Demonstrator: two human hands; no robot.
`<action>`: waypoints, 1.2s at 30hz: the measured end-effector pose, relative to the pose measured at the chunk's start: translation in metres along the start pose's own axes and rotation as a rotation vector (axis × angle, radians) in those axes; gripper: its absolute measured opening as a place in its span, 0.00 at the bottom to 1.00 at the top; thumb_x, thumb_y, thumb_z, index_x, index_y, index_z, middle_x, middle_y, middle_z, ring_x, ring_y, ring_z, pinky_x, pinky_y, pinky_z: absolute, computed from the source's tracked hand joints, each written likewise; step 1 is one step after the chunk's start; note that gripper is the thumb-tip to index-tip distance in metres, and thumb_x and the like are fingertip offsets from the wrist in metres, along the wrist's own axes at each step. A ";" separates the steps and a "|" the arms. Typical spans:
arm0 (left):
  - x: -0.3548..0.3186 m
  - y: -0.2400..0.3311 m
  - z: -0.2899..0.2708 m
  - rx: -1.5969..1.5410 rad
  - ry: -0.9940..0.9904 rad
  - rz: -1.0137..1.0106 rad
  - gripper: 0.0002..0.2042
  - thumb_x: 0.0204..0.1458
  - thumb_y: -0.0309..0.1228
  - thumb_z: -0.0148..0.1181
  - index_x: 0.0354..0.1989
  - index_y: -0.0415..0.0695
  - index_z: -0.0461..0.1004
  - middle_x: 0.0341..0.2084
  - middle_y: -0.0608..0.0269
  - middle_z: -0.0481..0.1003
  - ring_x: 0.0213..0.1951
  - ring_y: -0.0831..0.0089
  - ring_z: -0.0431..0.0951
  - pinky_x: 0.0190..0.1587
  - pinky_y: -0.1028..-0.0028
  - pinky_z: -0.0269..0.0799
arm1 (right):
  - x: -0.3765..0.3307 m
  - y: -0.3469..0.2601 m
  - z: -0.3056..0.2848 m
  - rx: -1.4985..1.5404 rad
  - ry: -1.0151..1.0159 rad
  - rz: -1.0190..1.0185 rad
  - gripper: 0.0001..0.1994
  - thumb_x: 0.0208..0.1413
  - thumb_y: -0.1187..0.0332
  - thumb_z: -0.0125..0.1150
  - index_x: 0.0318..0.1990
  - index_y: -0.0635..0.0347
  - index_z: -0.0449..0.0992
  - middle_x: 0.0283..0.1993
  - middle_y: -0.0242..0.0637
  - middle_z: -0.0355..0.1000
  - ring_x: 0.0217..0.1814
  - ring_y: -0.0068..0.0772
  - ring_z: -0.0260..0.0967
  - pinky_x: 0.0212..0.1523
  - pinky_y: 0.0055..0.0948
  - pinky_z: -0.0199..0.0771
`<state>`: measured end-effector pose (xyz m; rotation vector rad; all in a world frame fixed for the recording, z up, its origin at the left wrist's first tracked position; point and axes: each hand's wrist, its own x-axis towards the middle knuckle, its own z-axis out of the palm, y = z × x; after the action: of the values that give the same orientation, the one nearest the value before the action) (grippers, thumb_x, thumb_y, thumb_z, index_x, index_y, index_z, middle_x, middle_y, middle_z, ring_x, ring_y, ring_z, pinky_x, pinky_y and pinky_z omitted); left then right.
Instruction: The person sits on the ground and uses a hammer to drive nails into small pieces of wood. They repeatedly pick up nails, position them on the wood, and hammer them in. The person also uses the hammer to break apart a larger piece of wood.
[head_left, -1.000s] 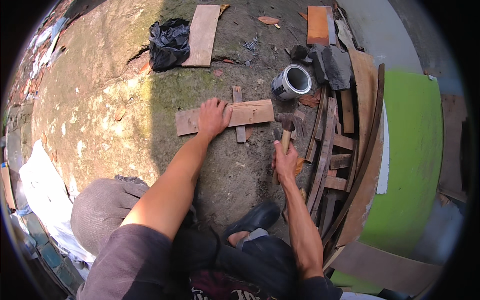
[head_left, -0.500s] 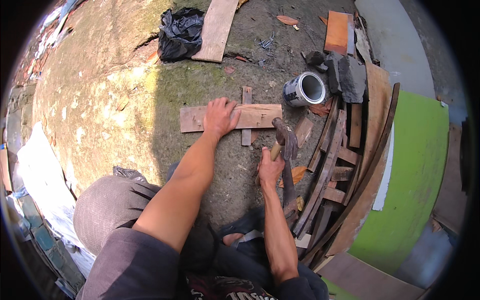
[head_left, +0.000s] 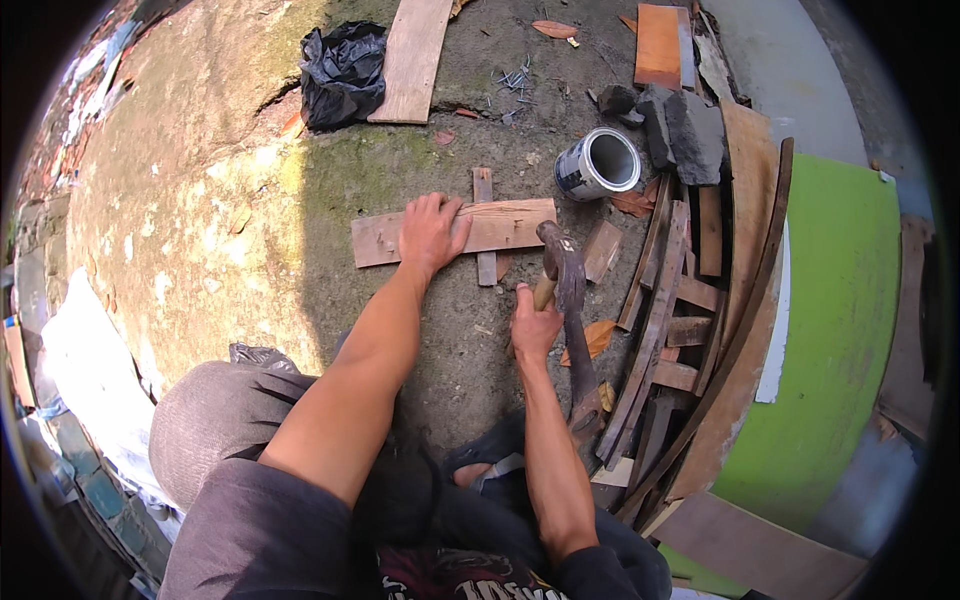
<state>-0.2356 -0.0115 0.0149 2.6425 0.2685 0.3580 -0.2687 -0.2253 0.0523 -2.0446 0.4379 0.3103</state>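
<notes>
- Gripping the hammer [head_left: 566, 268] by its wooden handle, with the fingers of the right hand [head_left: 536, 328] curled tightly round it and the thumb laid along it.
- Pointing the dark, worn metal head away from the body, up by the near right corner of the board [head_left: 512, 226]; cannot tell from this angle whether touching it or held above.
- Lying ahead and a little to the left of the right-hand fingers: the board, with its long axis running left to right and tilted slightly, right end farther off. Nearer to the right hand at that end.
- Pressing on the board left of its middle with the left hand [head_left: 432, 235], palm down, fingers extended and thumb spread, not wrapped round anything.
- Crossing beneath the board, just right of the left thumb: a narrow strip [head_left: 486, 268], set near to far and jutting out on both sides.
- Looking pale brown, rough and flat along the board, with splintered grain by the far edge and small dark marks, too small to make out.
- Standing beyond the right end, apart from it: an uncovered metal can [head_left: 570, 177].
- Scattered farther out: loose nails [head_left: 514, 80].
</notes>
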 end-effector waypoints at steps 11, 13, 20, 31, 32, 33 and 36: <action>-0.002 -0.002 -0.002 0.030 0.014 0.015 0.17 0.55 0.43 0.60 0.47 0.47 0.79 0.41 0.57 0.73 0.47 0.59 0.71 0.50 0.62 0.64 | -0.018 -0.025 0.008 -0.133 -0.053 0.065 0.17 0.51 0.61 0.61 0.33 0.72 0.76 0.26 0.55 0.74 0.30 0.50 0.75 0.38 0.44 0.71; 0.002 0.000 -0.001 0.009 0.030 0.021 0.17 0.54 0.43 0.60 0.47 0.47 0.79 0.41 0.57 0.72 0.47 0.59 0.71 0.50 0.62 0.64 | -0.022 -0.024 0.011 -0.024 0.043 -0.045 0.16 0.52 0.61 0.61 0.34 0.70 0.77 0.27 0.55 0.74 0.30 0.51 0.75 0.38 0.45 0.71; 0.002 -0.003 -0.001 0.034 0.029 0.010 0.17 0.54 0.44 0.60 0.47 0.48 0.78 0.40 0.58 0.72 0.46 0.59 0.71 0.50 0.62 0.64 | -0.008 -0.012 0.012 -0.162 -0.050 0.010 0.15 0.53 0.62 0.60 0.27 0.67 0.74 0.18 0.37 0.68 0.19 0.29 0.66 0.26 0.36 0.67; -0.002 -0.009 -0.001 0.046 0.014 0.002 0.17 0.54 0.45 0.60 0.47 0.49 0.77 0.42 0.59 0.72 0.47 0.60 0.71 0.50 0.62 0.63 | -0.009 -0.046 -0.004 0.381 0.034 -0.042 0.11 0.60 0.66 0.59 0.29 0.61 0.68 0.16 0.29 0.62 0.13 0.22 0.59 0.15 0.26 0.60; 0.000 -0.005 0.000 0.039 0.014 0.007 0.17 0.54 0.45 0.60 0.47 0.49 0.77 0.42 0.59 0.72 0.47 0.61 0.71 0.50 0.62 0.63 | -0.005 -0.028 -0.001 0.254 0.064 -0.039 0.12 0.59 0.63 0.59 0.31 0.64 0.70 0.18 0.35 0.66 0.17 0.29 0.64 0.20 0.32 0.64; 0.003 0.001 0.001 0.025 0.010 0.016 0.17 0.54 0.45 0.60 0.47 0.49 0.77 0.42 0.59 0.72 0.47 0.61 0.71 0.50 0.62 0.63 | 0.006 0.005 0.004 0.125 0.102 -0.036 0.14 0.57 0.61 0.60 0.33 0.66 0.72 0.20 0.40 0.70 0.21 0.35 0.68 0.26 0.38 0.68; 0.001 -0.007 0.000 0.033 0.004 -0.005 0.18 0.54 0.46 0.60 0.48 0.49 0.78 0.42 0.58 0.72 0.47 0.61 0.71 0.50 0.61 0.63 | 0.012 0.002 0.008 -0.102 -0.086 0.040 0.15 0.54 0.60 0.59 0.32 0.67 0.73 0.23 0.44 0.71 0.24 0.41 0.70 0.31 0.41 0.68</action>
<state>-0.2356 -0.0053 0.0125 2.6737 0.2850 0.3595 -0.2593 -0.2215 0.0426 -2.1146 0.4174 0.4510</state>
